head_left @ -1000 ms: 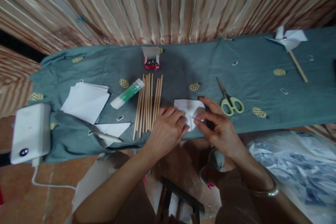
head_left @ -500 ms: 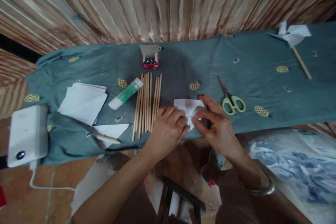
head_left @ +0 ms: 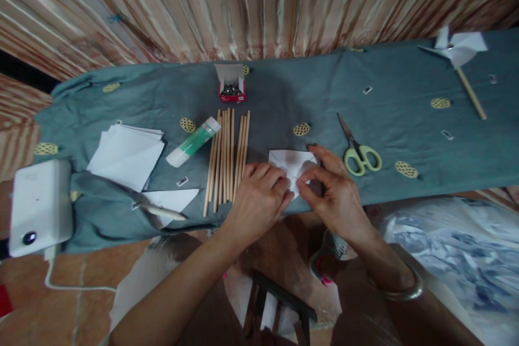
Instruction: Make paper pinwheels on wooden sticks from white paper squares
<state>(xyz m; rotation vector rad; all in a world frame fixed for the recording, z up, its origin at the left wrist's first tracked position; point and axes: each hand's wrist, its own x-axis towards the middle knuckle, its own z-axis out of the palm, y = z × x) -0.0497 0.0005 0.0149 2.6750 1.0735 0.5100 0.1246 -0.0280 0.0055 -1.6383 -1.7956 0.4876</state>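
A folded white paper piece (head_left: 291,163) lies on the teal cloth (head_left: 284,97) near the table's front edge. My left hand (head_left: 256,203) rests with curled fingers on the paper's left part and presses it down. My right hand (head_left: 333,192) pinches the paper's middle between thumb and fingers, perhaps with a small pin that I cannot make out clearly. A row of wooden sticks (head_left: 227,157) lies just left of my left hand. Green-handled scissors (head_left: 357,151) lie right of my right hand.
A glue stick (head_left: 193,142), a red box of pins (head_left: 231,89), a stack of white paper squares (head_left: 125,154), a cut paper piece with a knife (head_left: 164,206) and a white device (head_left: 38,206) lie to the left. A finished paper pinwheel (head_left: 458,51) lies far right.
My right hand has shifted a little left and closer to my left hand over the paper. The view has drifted slightly; the objects on the cloth have stayed put.
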